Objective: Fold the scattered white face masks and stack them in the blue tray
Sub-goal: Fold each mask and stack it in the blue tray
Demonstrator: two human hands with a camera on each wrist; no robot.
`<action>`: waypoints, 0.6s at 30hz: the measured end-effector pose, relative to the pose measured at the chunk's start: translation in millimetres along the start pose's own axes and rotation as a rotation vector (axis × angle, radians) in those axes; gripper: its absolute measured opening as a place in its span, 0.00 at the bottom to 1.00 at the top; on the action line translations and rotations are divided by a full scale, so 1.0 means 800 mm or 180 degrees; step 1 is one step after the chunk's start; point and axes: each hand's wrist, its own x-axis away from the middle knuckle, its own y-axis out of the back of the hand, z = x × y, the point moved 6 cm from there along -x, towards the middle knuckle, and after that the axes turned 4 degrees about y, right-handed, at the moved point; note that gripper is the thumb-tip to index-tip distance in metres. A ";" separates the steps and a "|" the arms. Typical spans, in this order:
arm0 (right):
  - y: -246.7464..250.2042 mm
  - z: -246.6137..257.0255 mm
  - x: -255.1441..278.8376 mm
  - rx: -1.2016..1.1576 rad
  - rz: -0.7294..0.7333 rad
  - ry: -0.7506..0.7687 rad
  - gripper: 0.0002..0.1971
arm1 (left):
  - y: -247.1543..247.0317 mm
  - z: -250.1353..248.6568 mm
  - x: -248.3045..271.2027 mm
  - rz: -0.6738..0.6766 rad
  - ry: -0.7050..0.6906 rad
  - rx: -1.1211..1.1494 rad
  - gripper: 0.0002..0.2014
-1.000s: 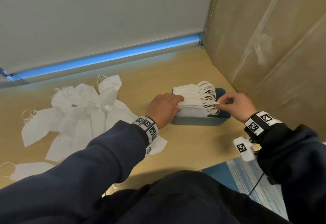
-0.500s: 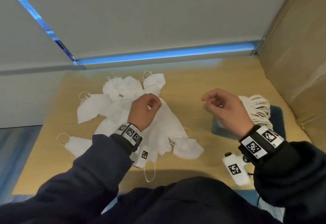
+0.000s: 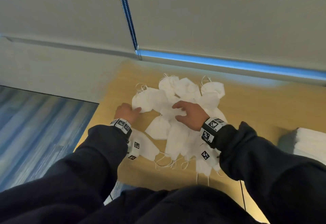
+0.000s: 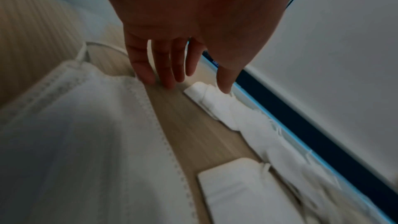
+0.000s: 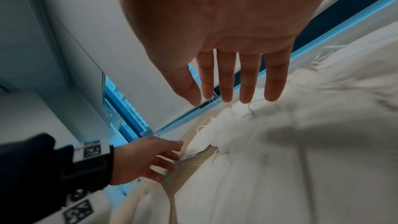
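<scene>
Several loose white face masks (image 3: 176, 100) lie in a pile on the wooden table (image 3: 255, 103). My left hand (image 3: 137, 109) is at the pile's left side, fingers straight, fingertips (image 4: 150, 77) against the edge of a mask (image 4: 86, 125); it holds nothing. My right hand (image 3: 178, 112) hovers flat over the middle of the pile with fingers spread (image 5: 245, 91) and empty. The right wrist view shows the left hand (image 5: 146, 157) touching a mask edge. At the far right, a stack of folded masks (image 3: 310, 140) fills the blue tray (image 3: 285, 138).
The table's left edge (image 3: 91, 123) drops to a blue striped floor (image 3: 35, 126). A grey wall with a blue lit strip (image 3: 229, 63) closes the back. Ear loops (image 3: 167, 162) trail toward the front edge. A folded mask (image 4: 237, 185) lies beside the pile.
Both hands have left the tray and moved left to the loose pile. The right hand let go of the stack's ear loops and opened flat. The view swung left.
</scene>
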 end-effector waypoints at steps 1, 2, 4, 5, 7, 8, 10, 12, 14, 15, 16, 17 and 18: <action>-0.011 0.008 -0.023 0.0167 0.0105 0.0005 0.24 | -0.004 0.000 -0.005 0.0030 -0.0058 -0.0102 0.35; -0.021 0.015 -0.043 0.0330 0.0205 0.0004 0.27 | -0.007 -0.003 -0.008 0.0024 -0.0112 -0.0188 0.37; -0.042 0.021 -0.078 0.0692 0.0380 -0.0073 0.35 | -0.010 -0.009 -0.009 0.0003 -0.0164 -0.0321 0.41; -0.053 0.019 -0.090 0.0889 0.0454 -0.0164 0.38 | -0.010 -0.012 -0.010 0.0038 -0.0187 -0.0397 0.41; -0.073 0.008 -0.103 0.1338 0.0654 -0.0353 0.41 | -0.011 -0.015 -0.018 0.0212 -0.0203 -0.0447 0.36; -0.082 0.005 -0.104 0.1555 0.0760 -0.0385 0.41 | -0.012 -0.014 -0.024 0.0295 -0.0239 -0.0392 0.31; -0.090 0.005 -0.099 0.1770 0.0789 -0.0241 0.34 | -0.007 -0.011 -0.036 0.0340 -0.0356 -0.0180 0.19; -0.087 0.012 -0.093 0.1725 0.0665 0.0047 0.21 | 0.001 -0.010 -0.048 0.0275 -0.0450 -0.0004 0.16; -0.081 0.014 -0.086 0.1313 0.0627 0.0162 0.16 | 0.005 -0.012 -0.057 0.0288 -0.0481 0.0106 0.19; -0.076 0.015 -0.085 0.0907 0.0571 0.0113 0.15 | 0.004 -0.015 -0.060 0.0320 -0.0486 0.0076 0.22; -0.067 0.017 -0.086 0.0509 0.0426 0.0062 0.12 | 0.002 -0.019 -0.062 0.0321 -0.0515 -0.0026 0.25; -0.056 0.017 -0.094 0.0300 0.0209 0.0033 0.09 | 0.001 -0.023 -0.063 0.0308 -0.0553 -0.0162 0.28; -0.043 0.018 -0.107 0.0310 -0.0013 0.0019 0.09 | -0.001 -0.026 -0.064 0.0279 -0.0588 -0.0273 0.31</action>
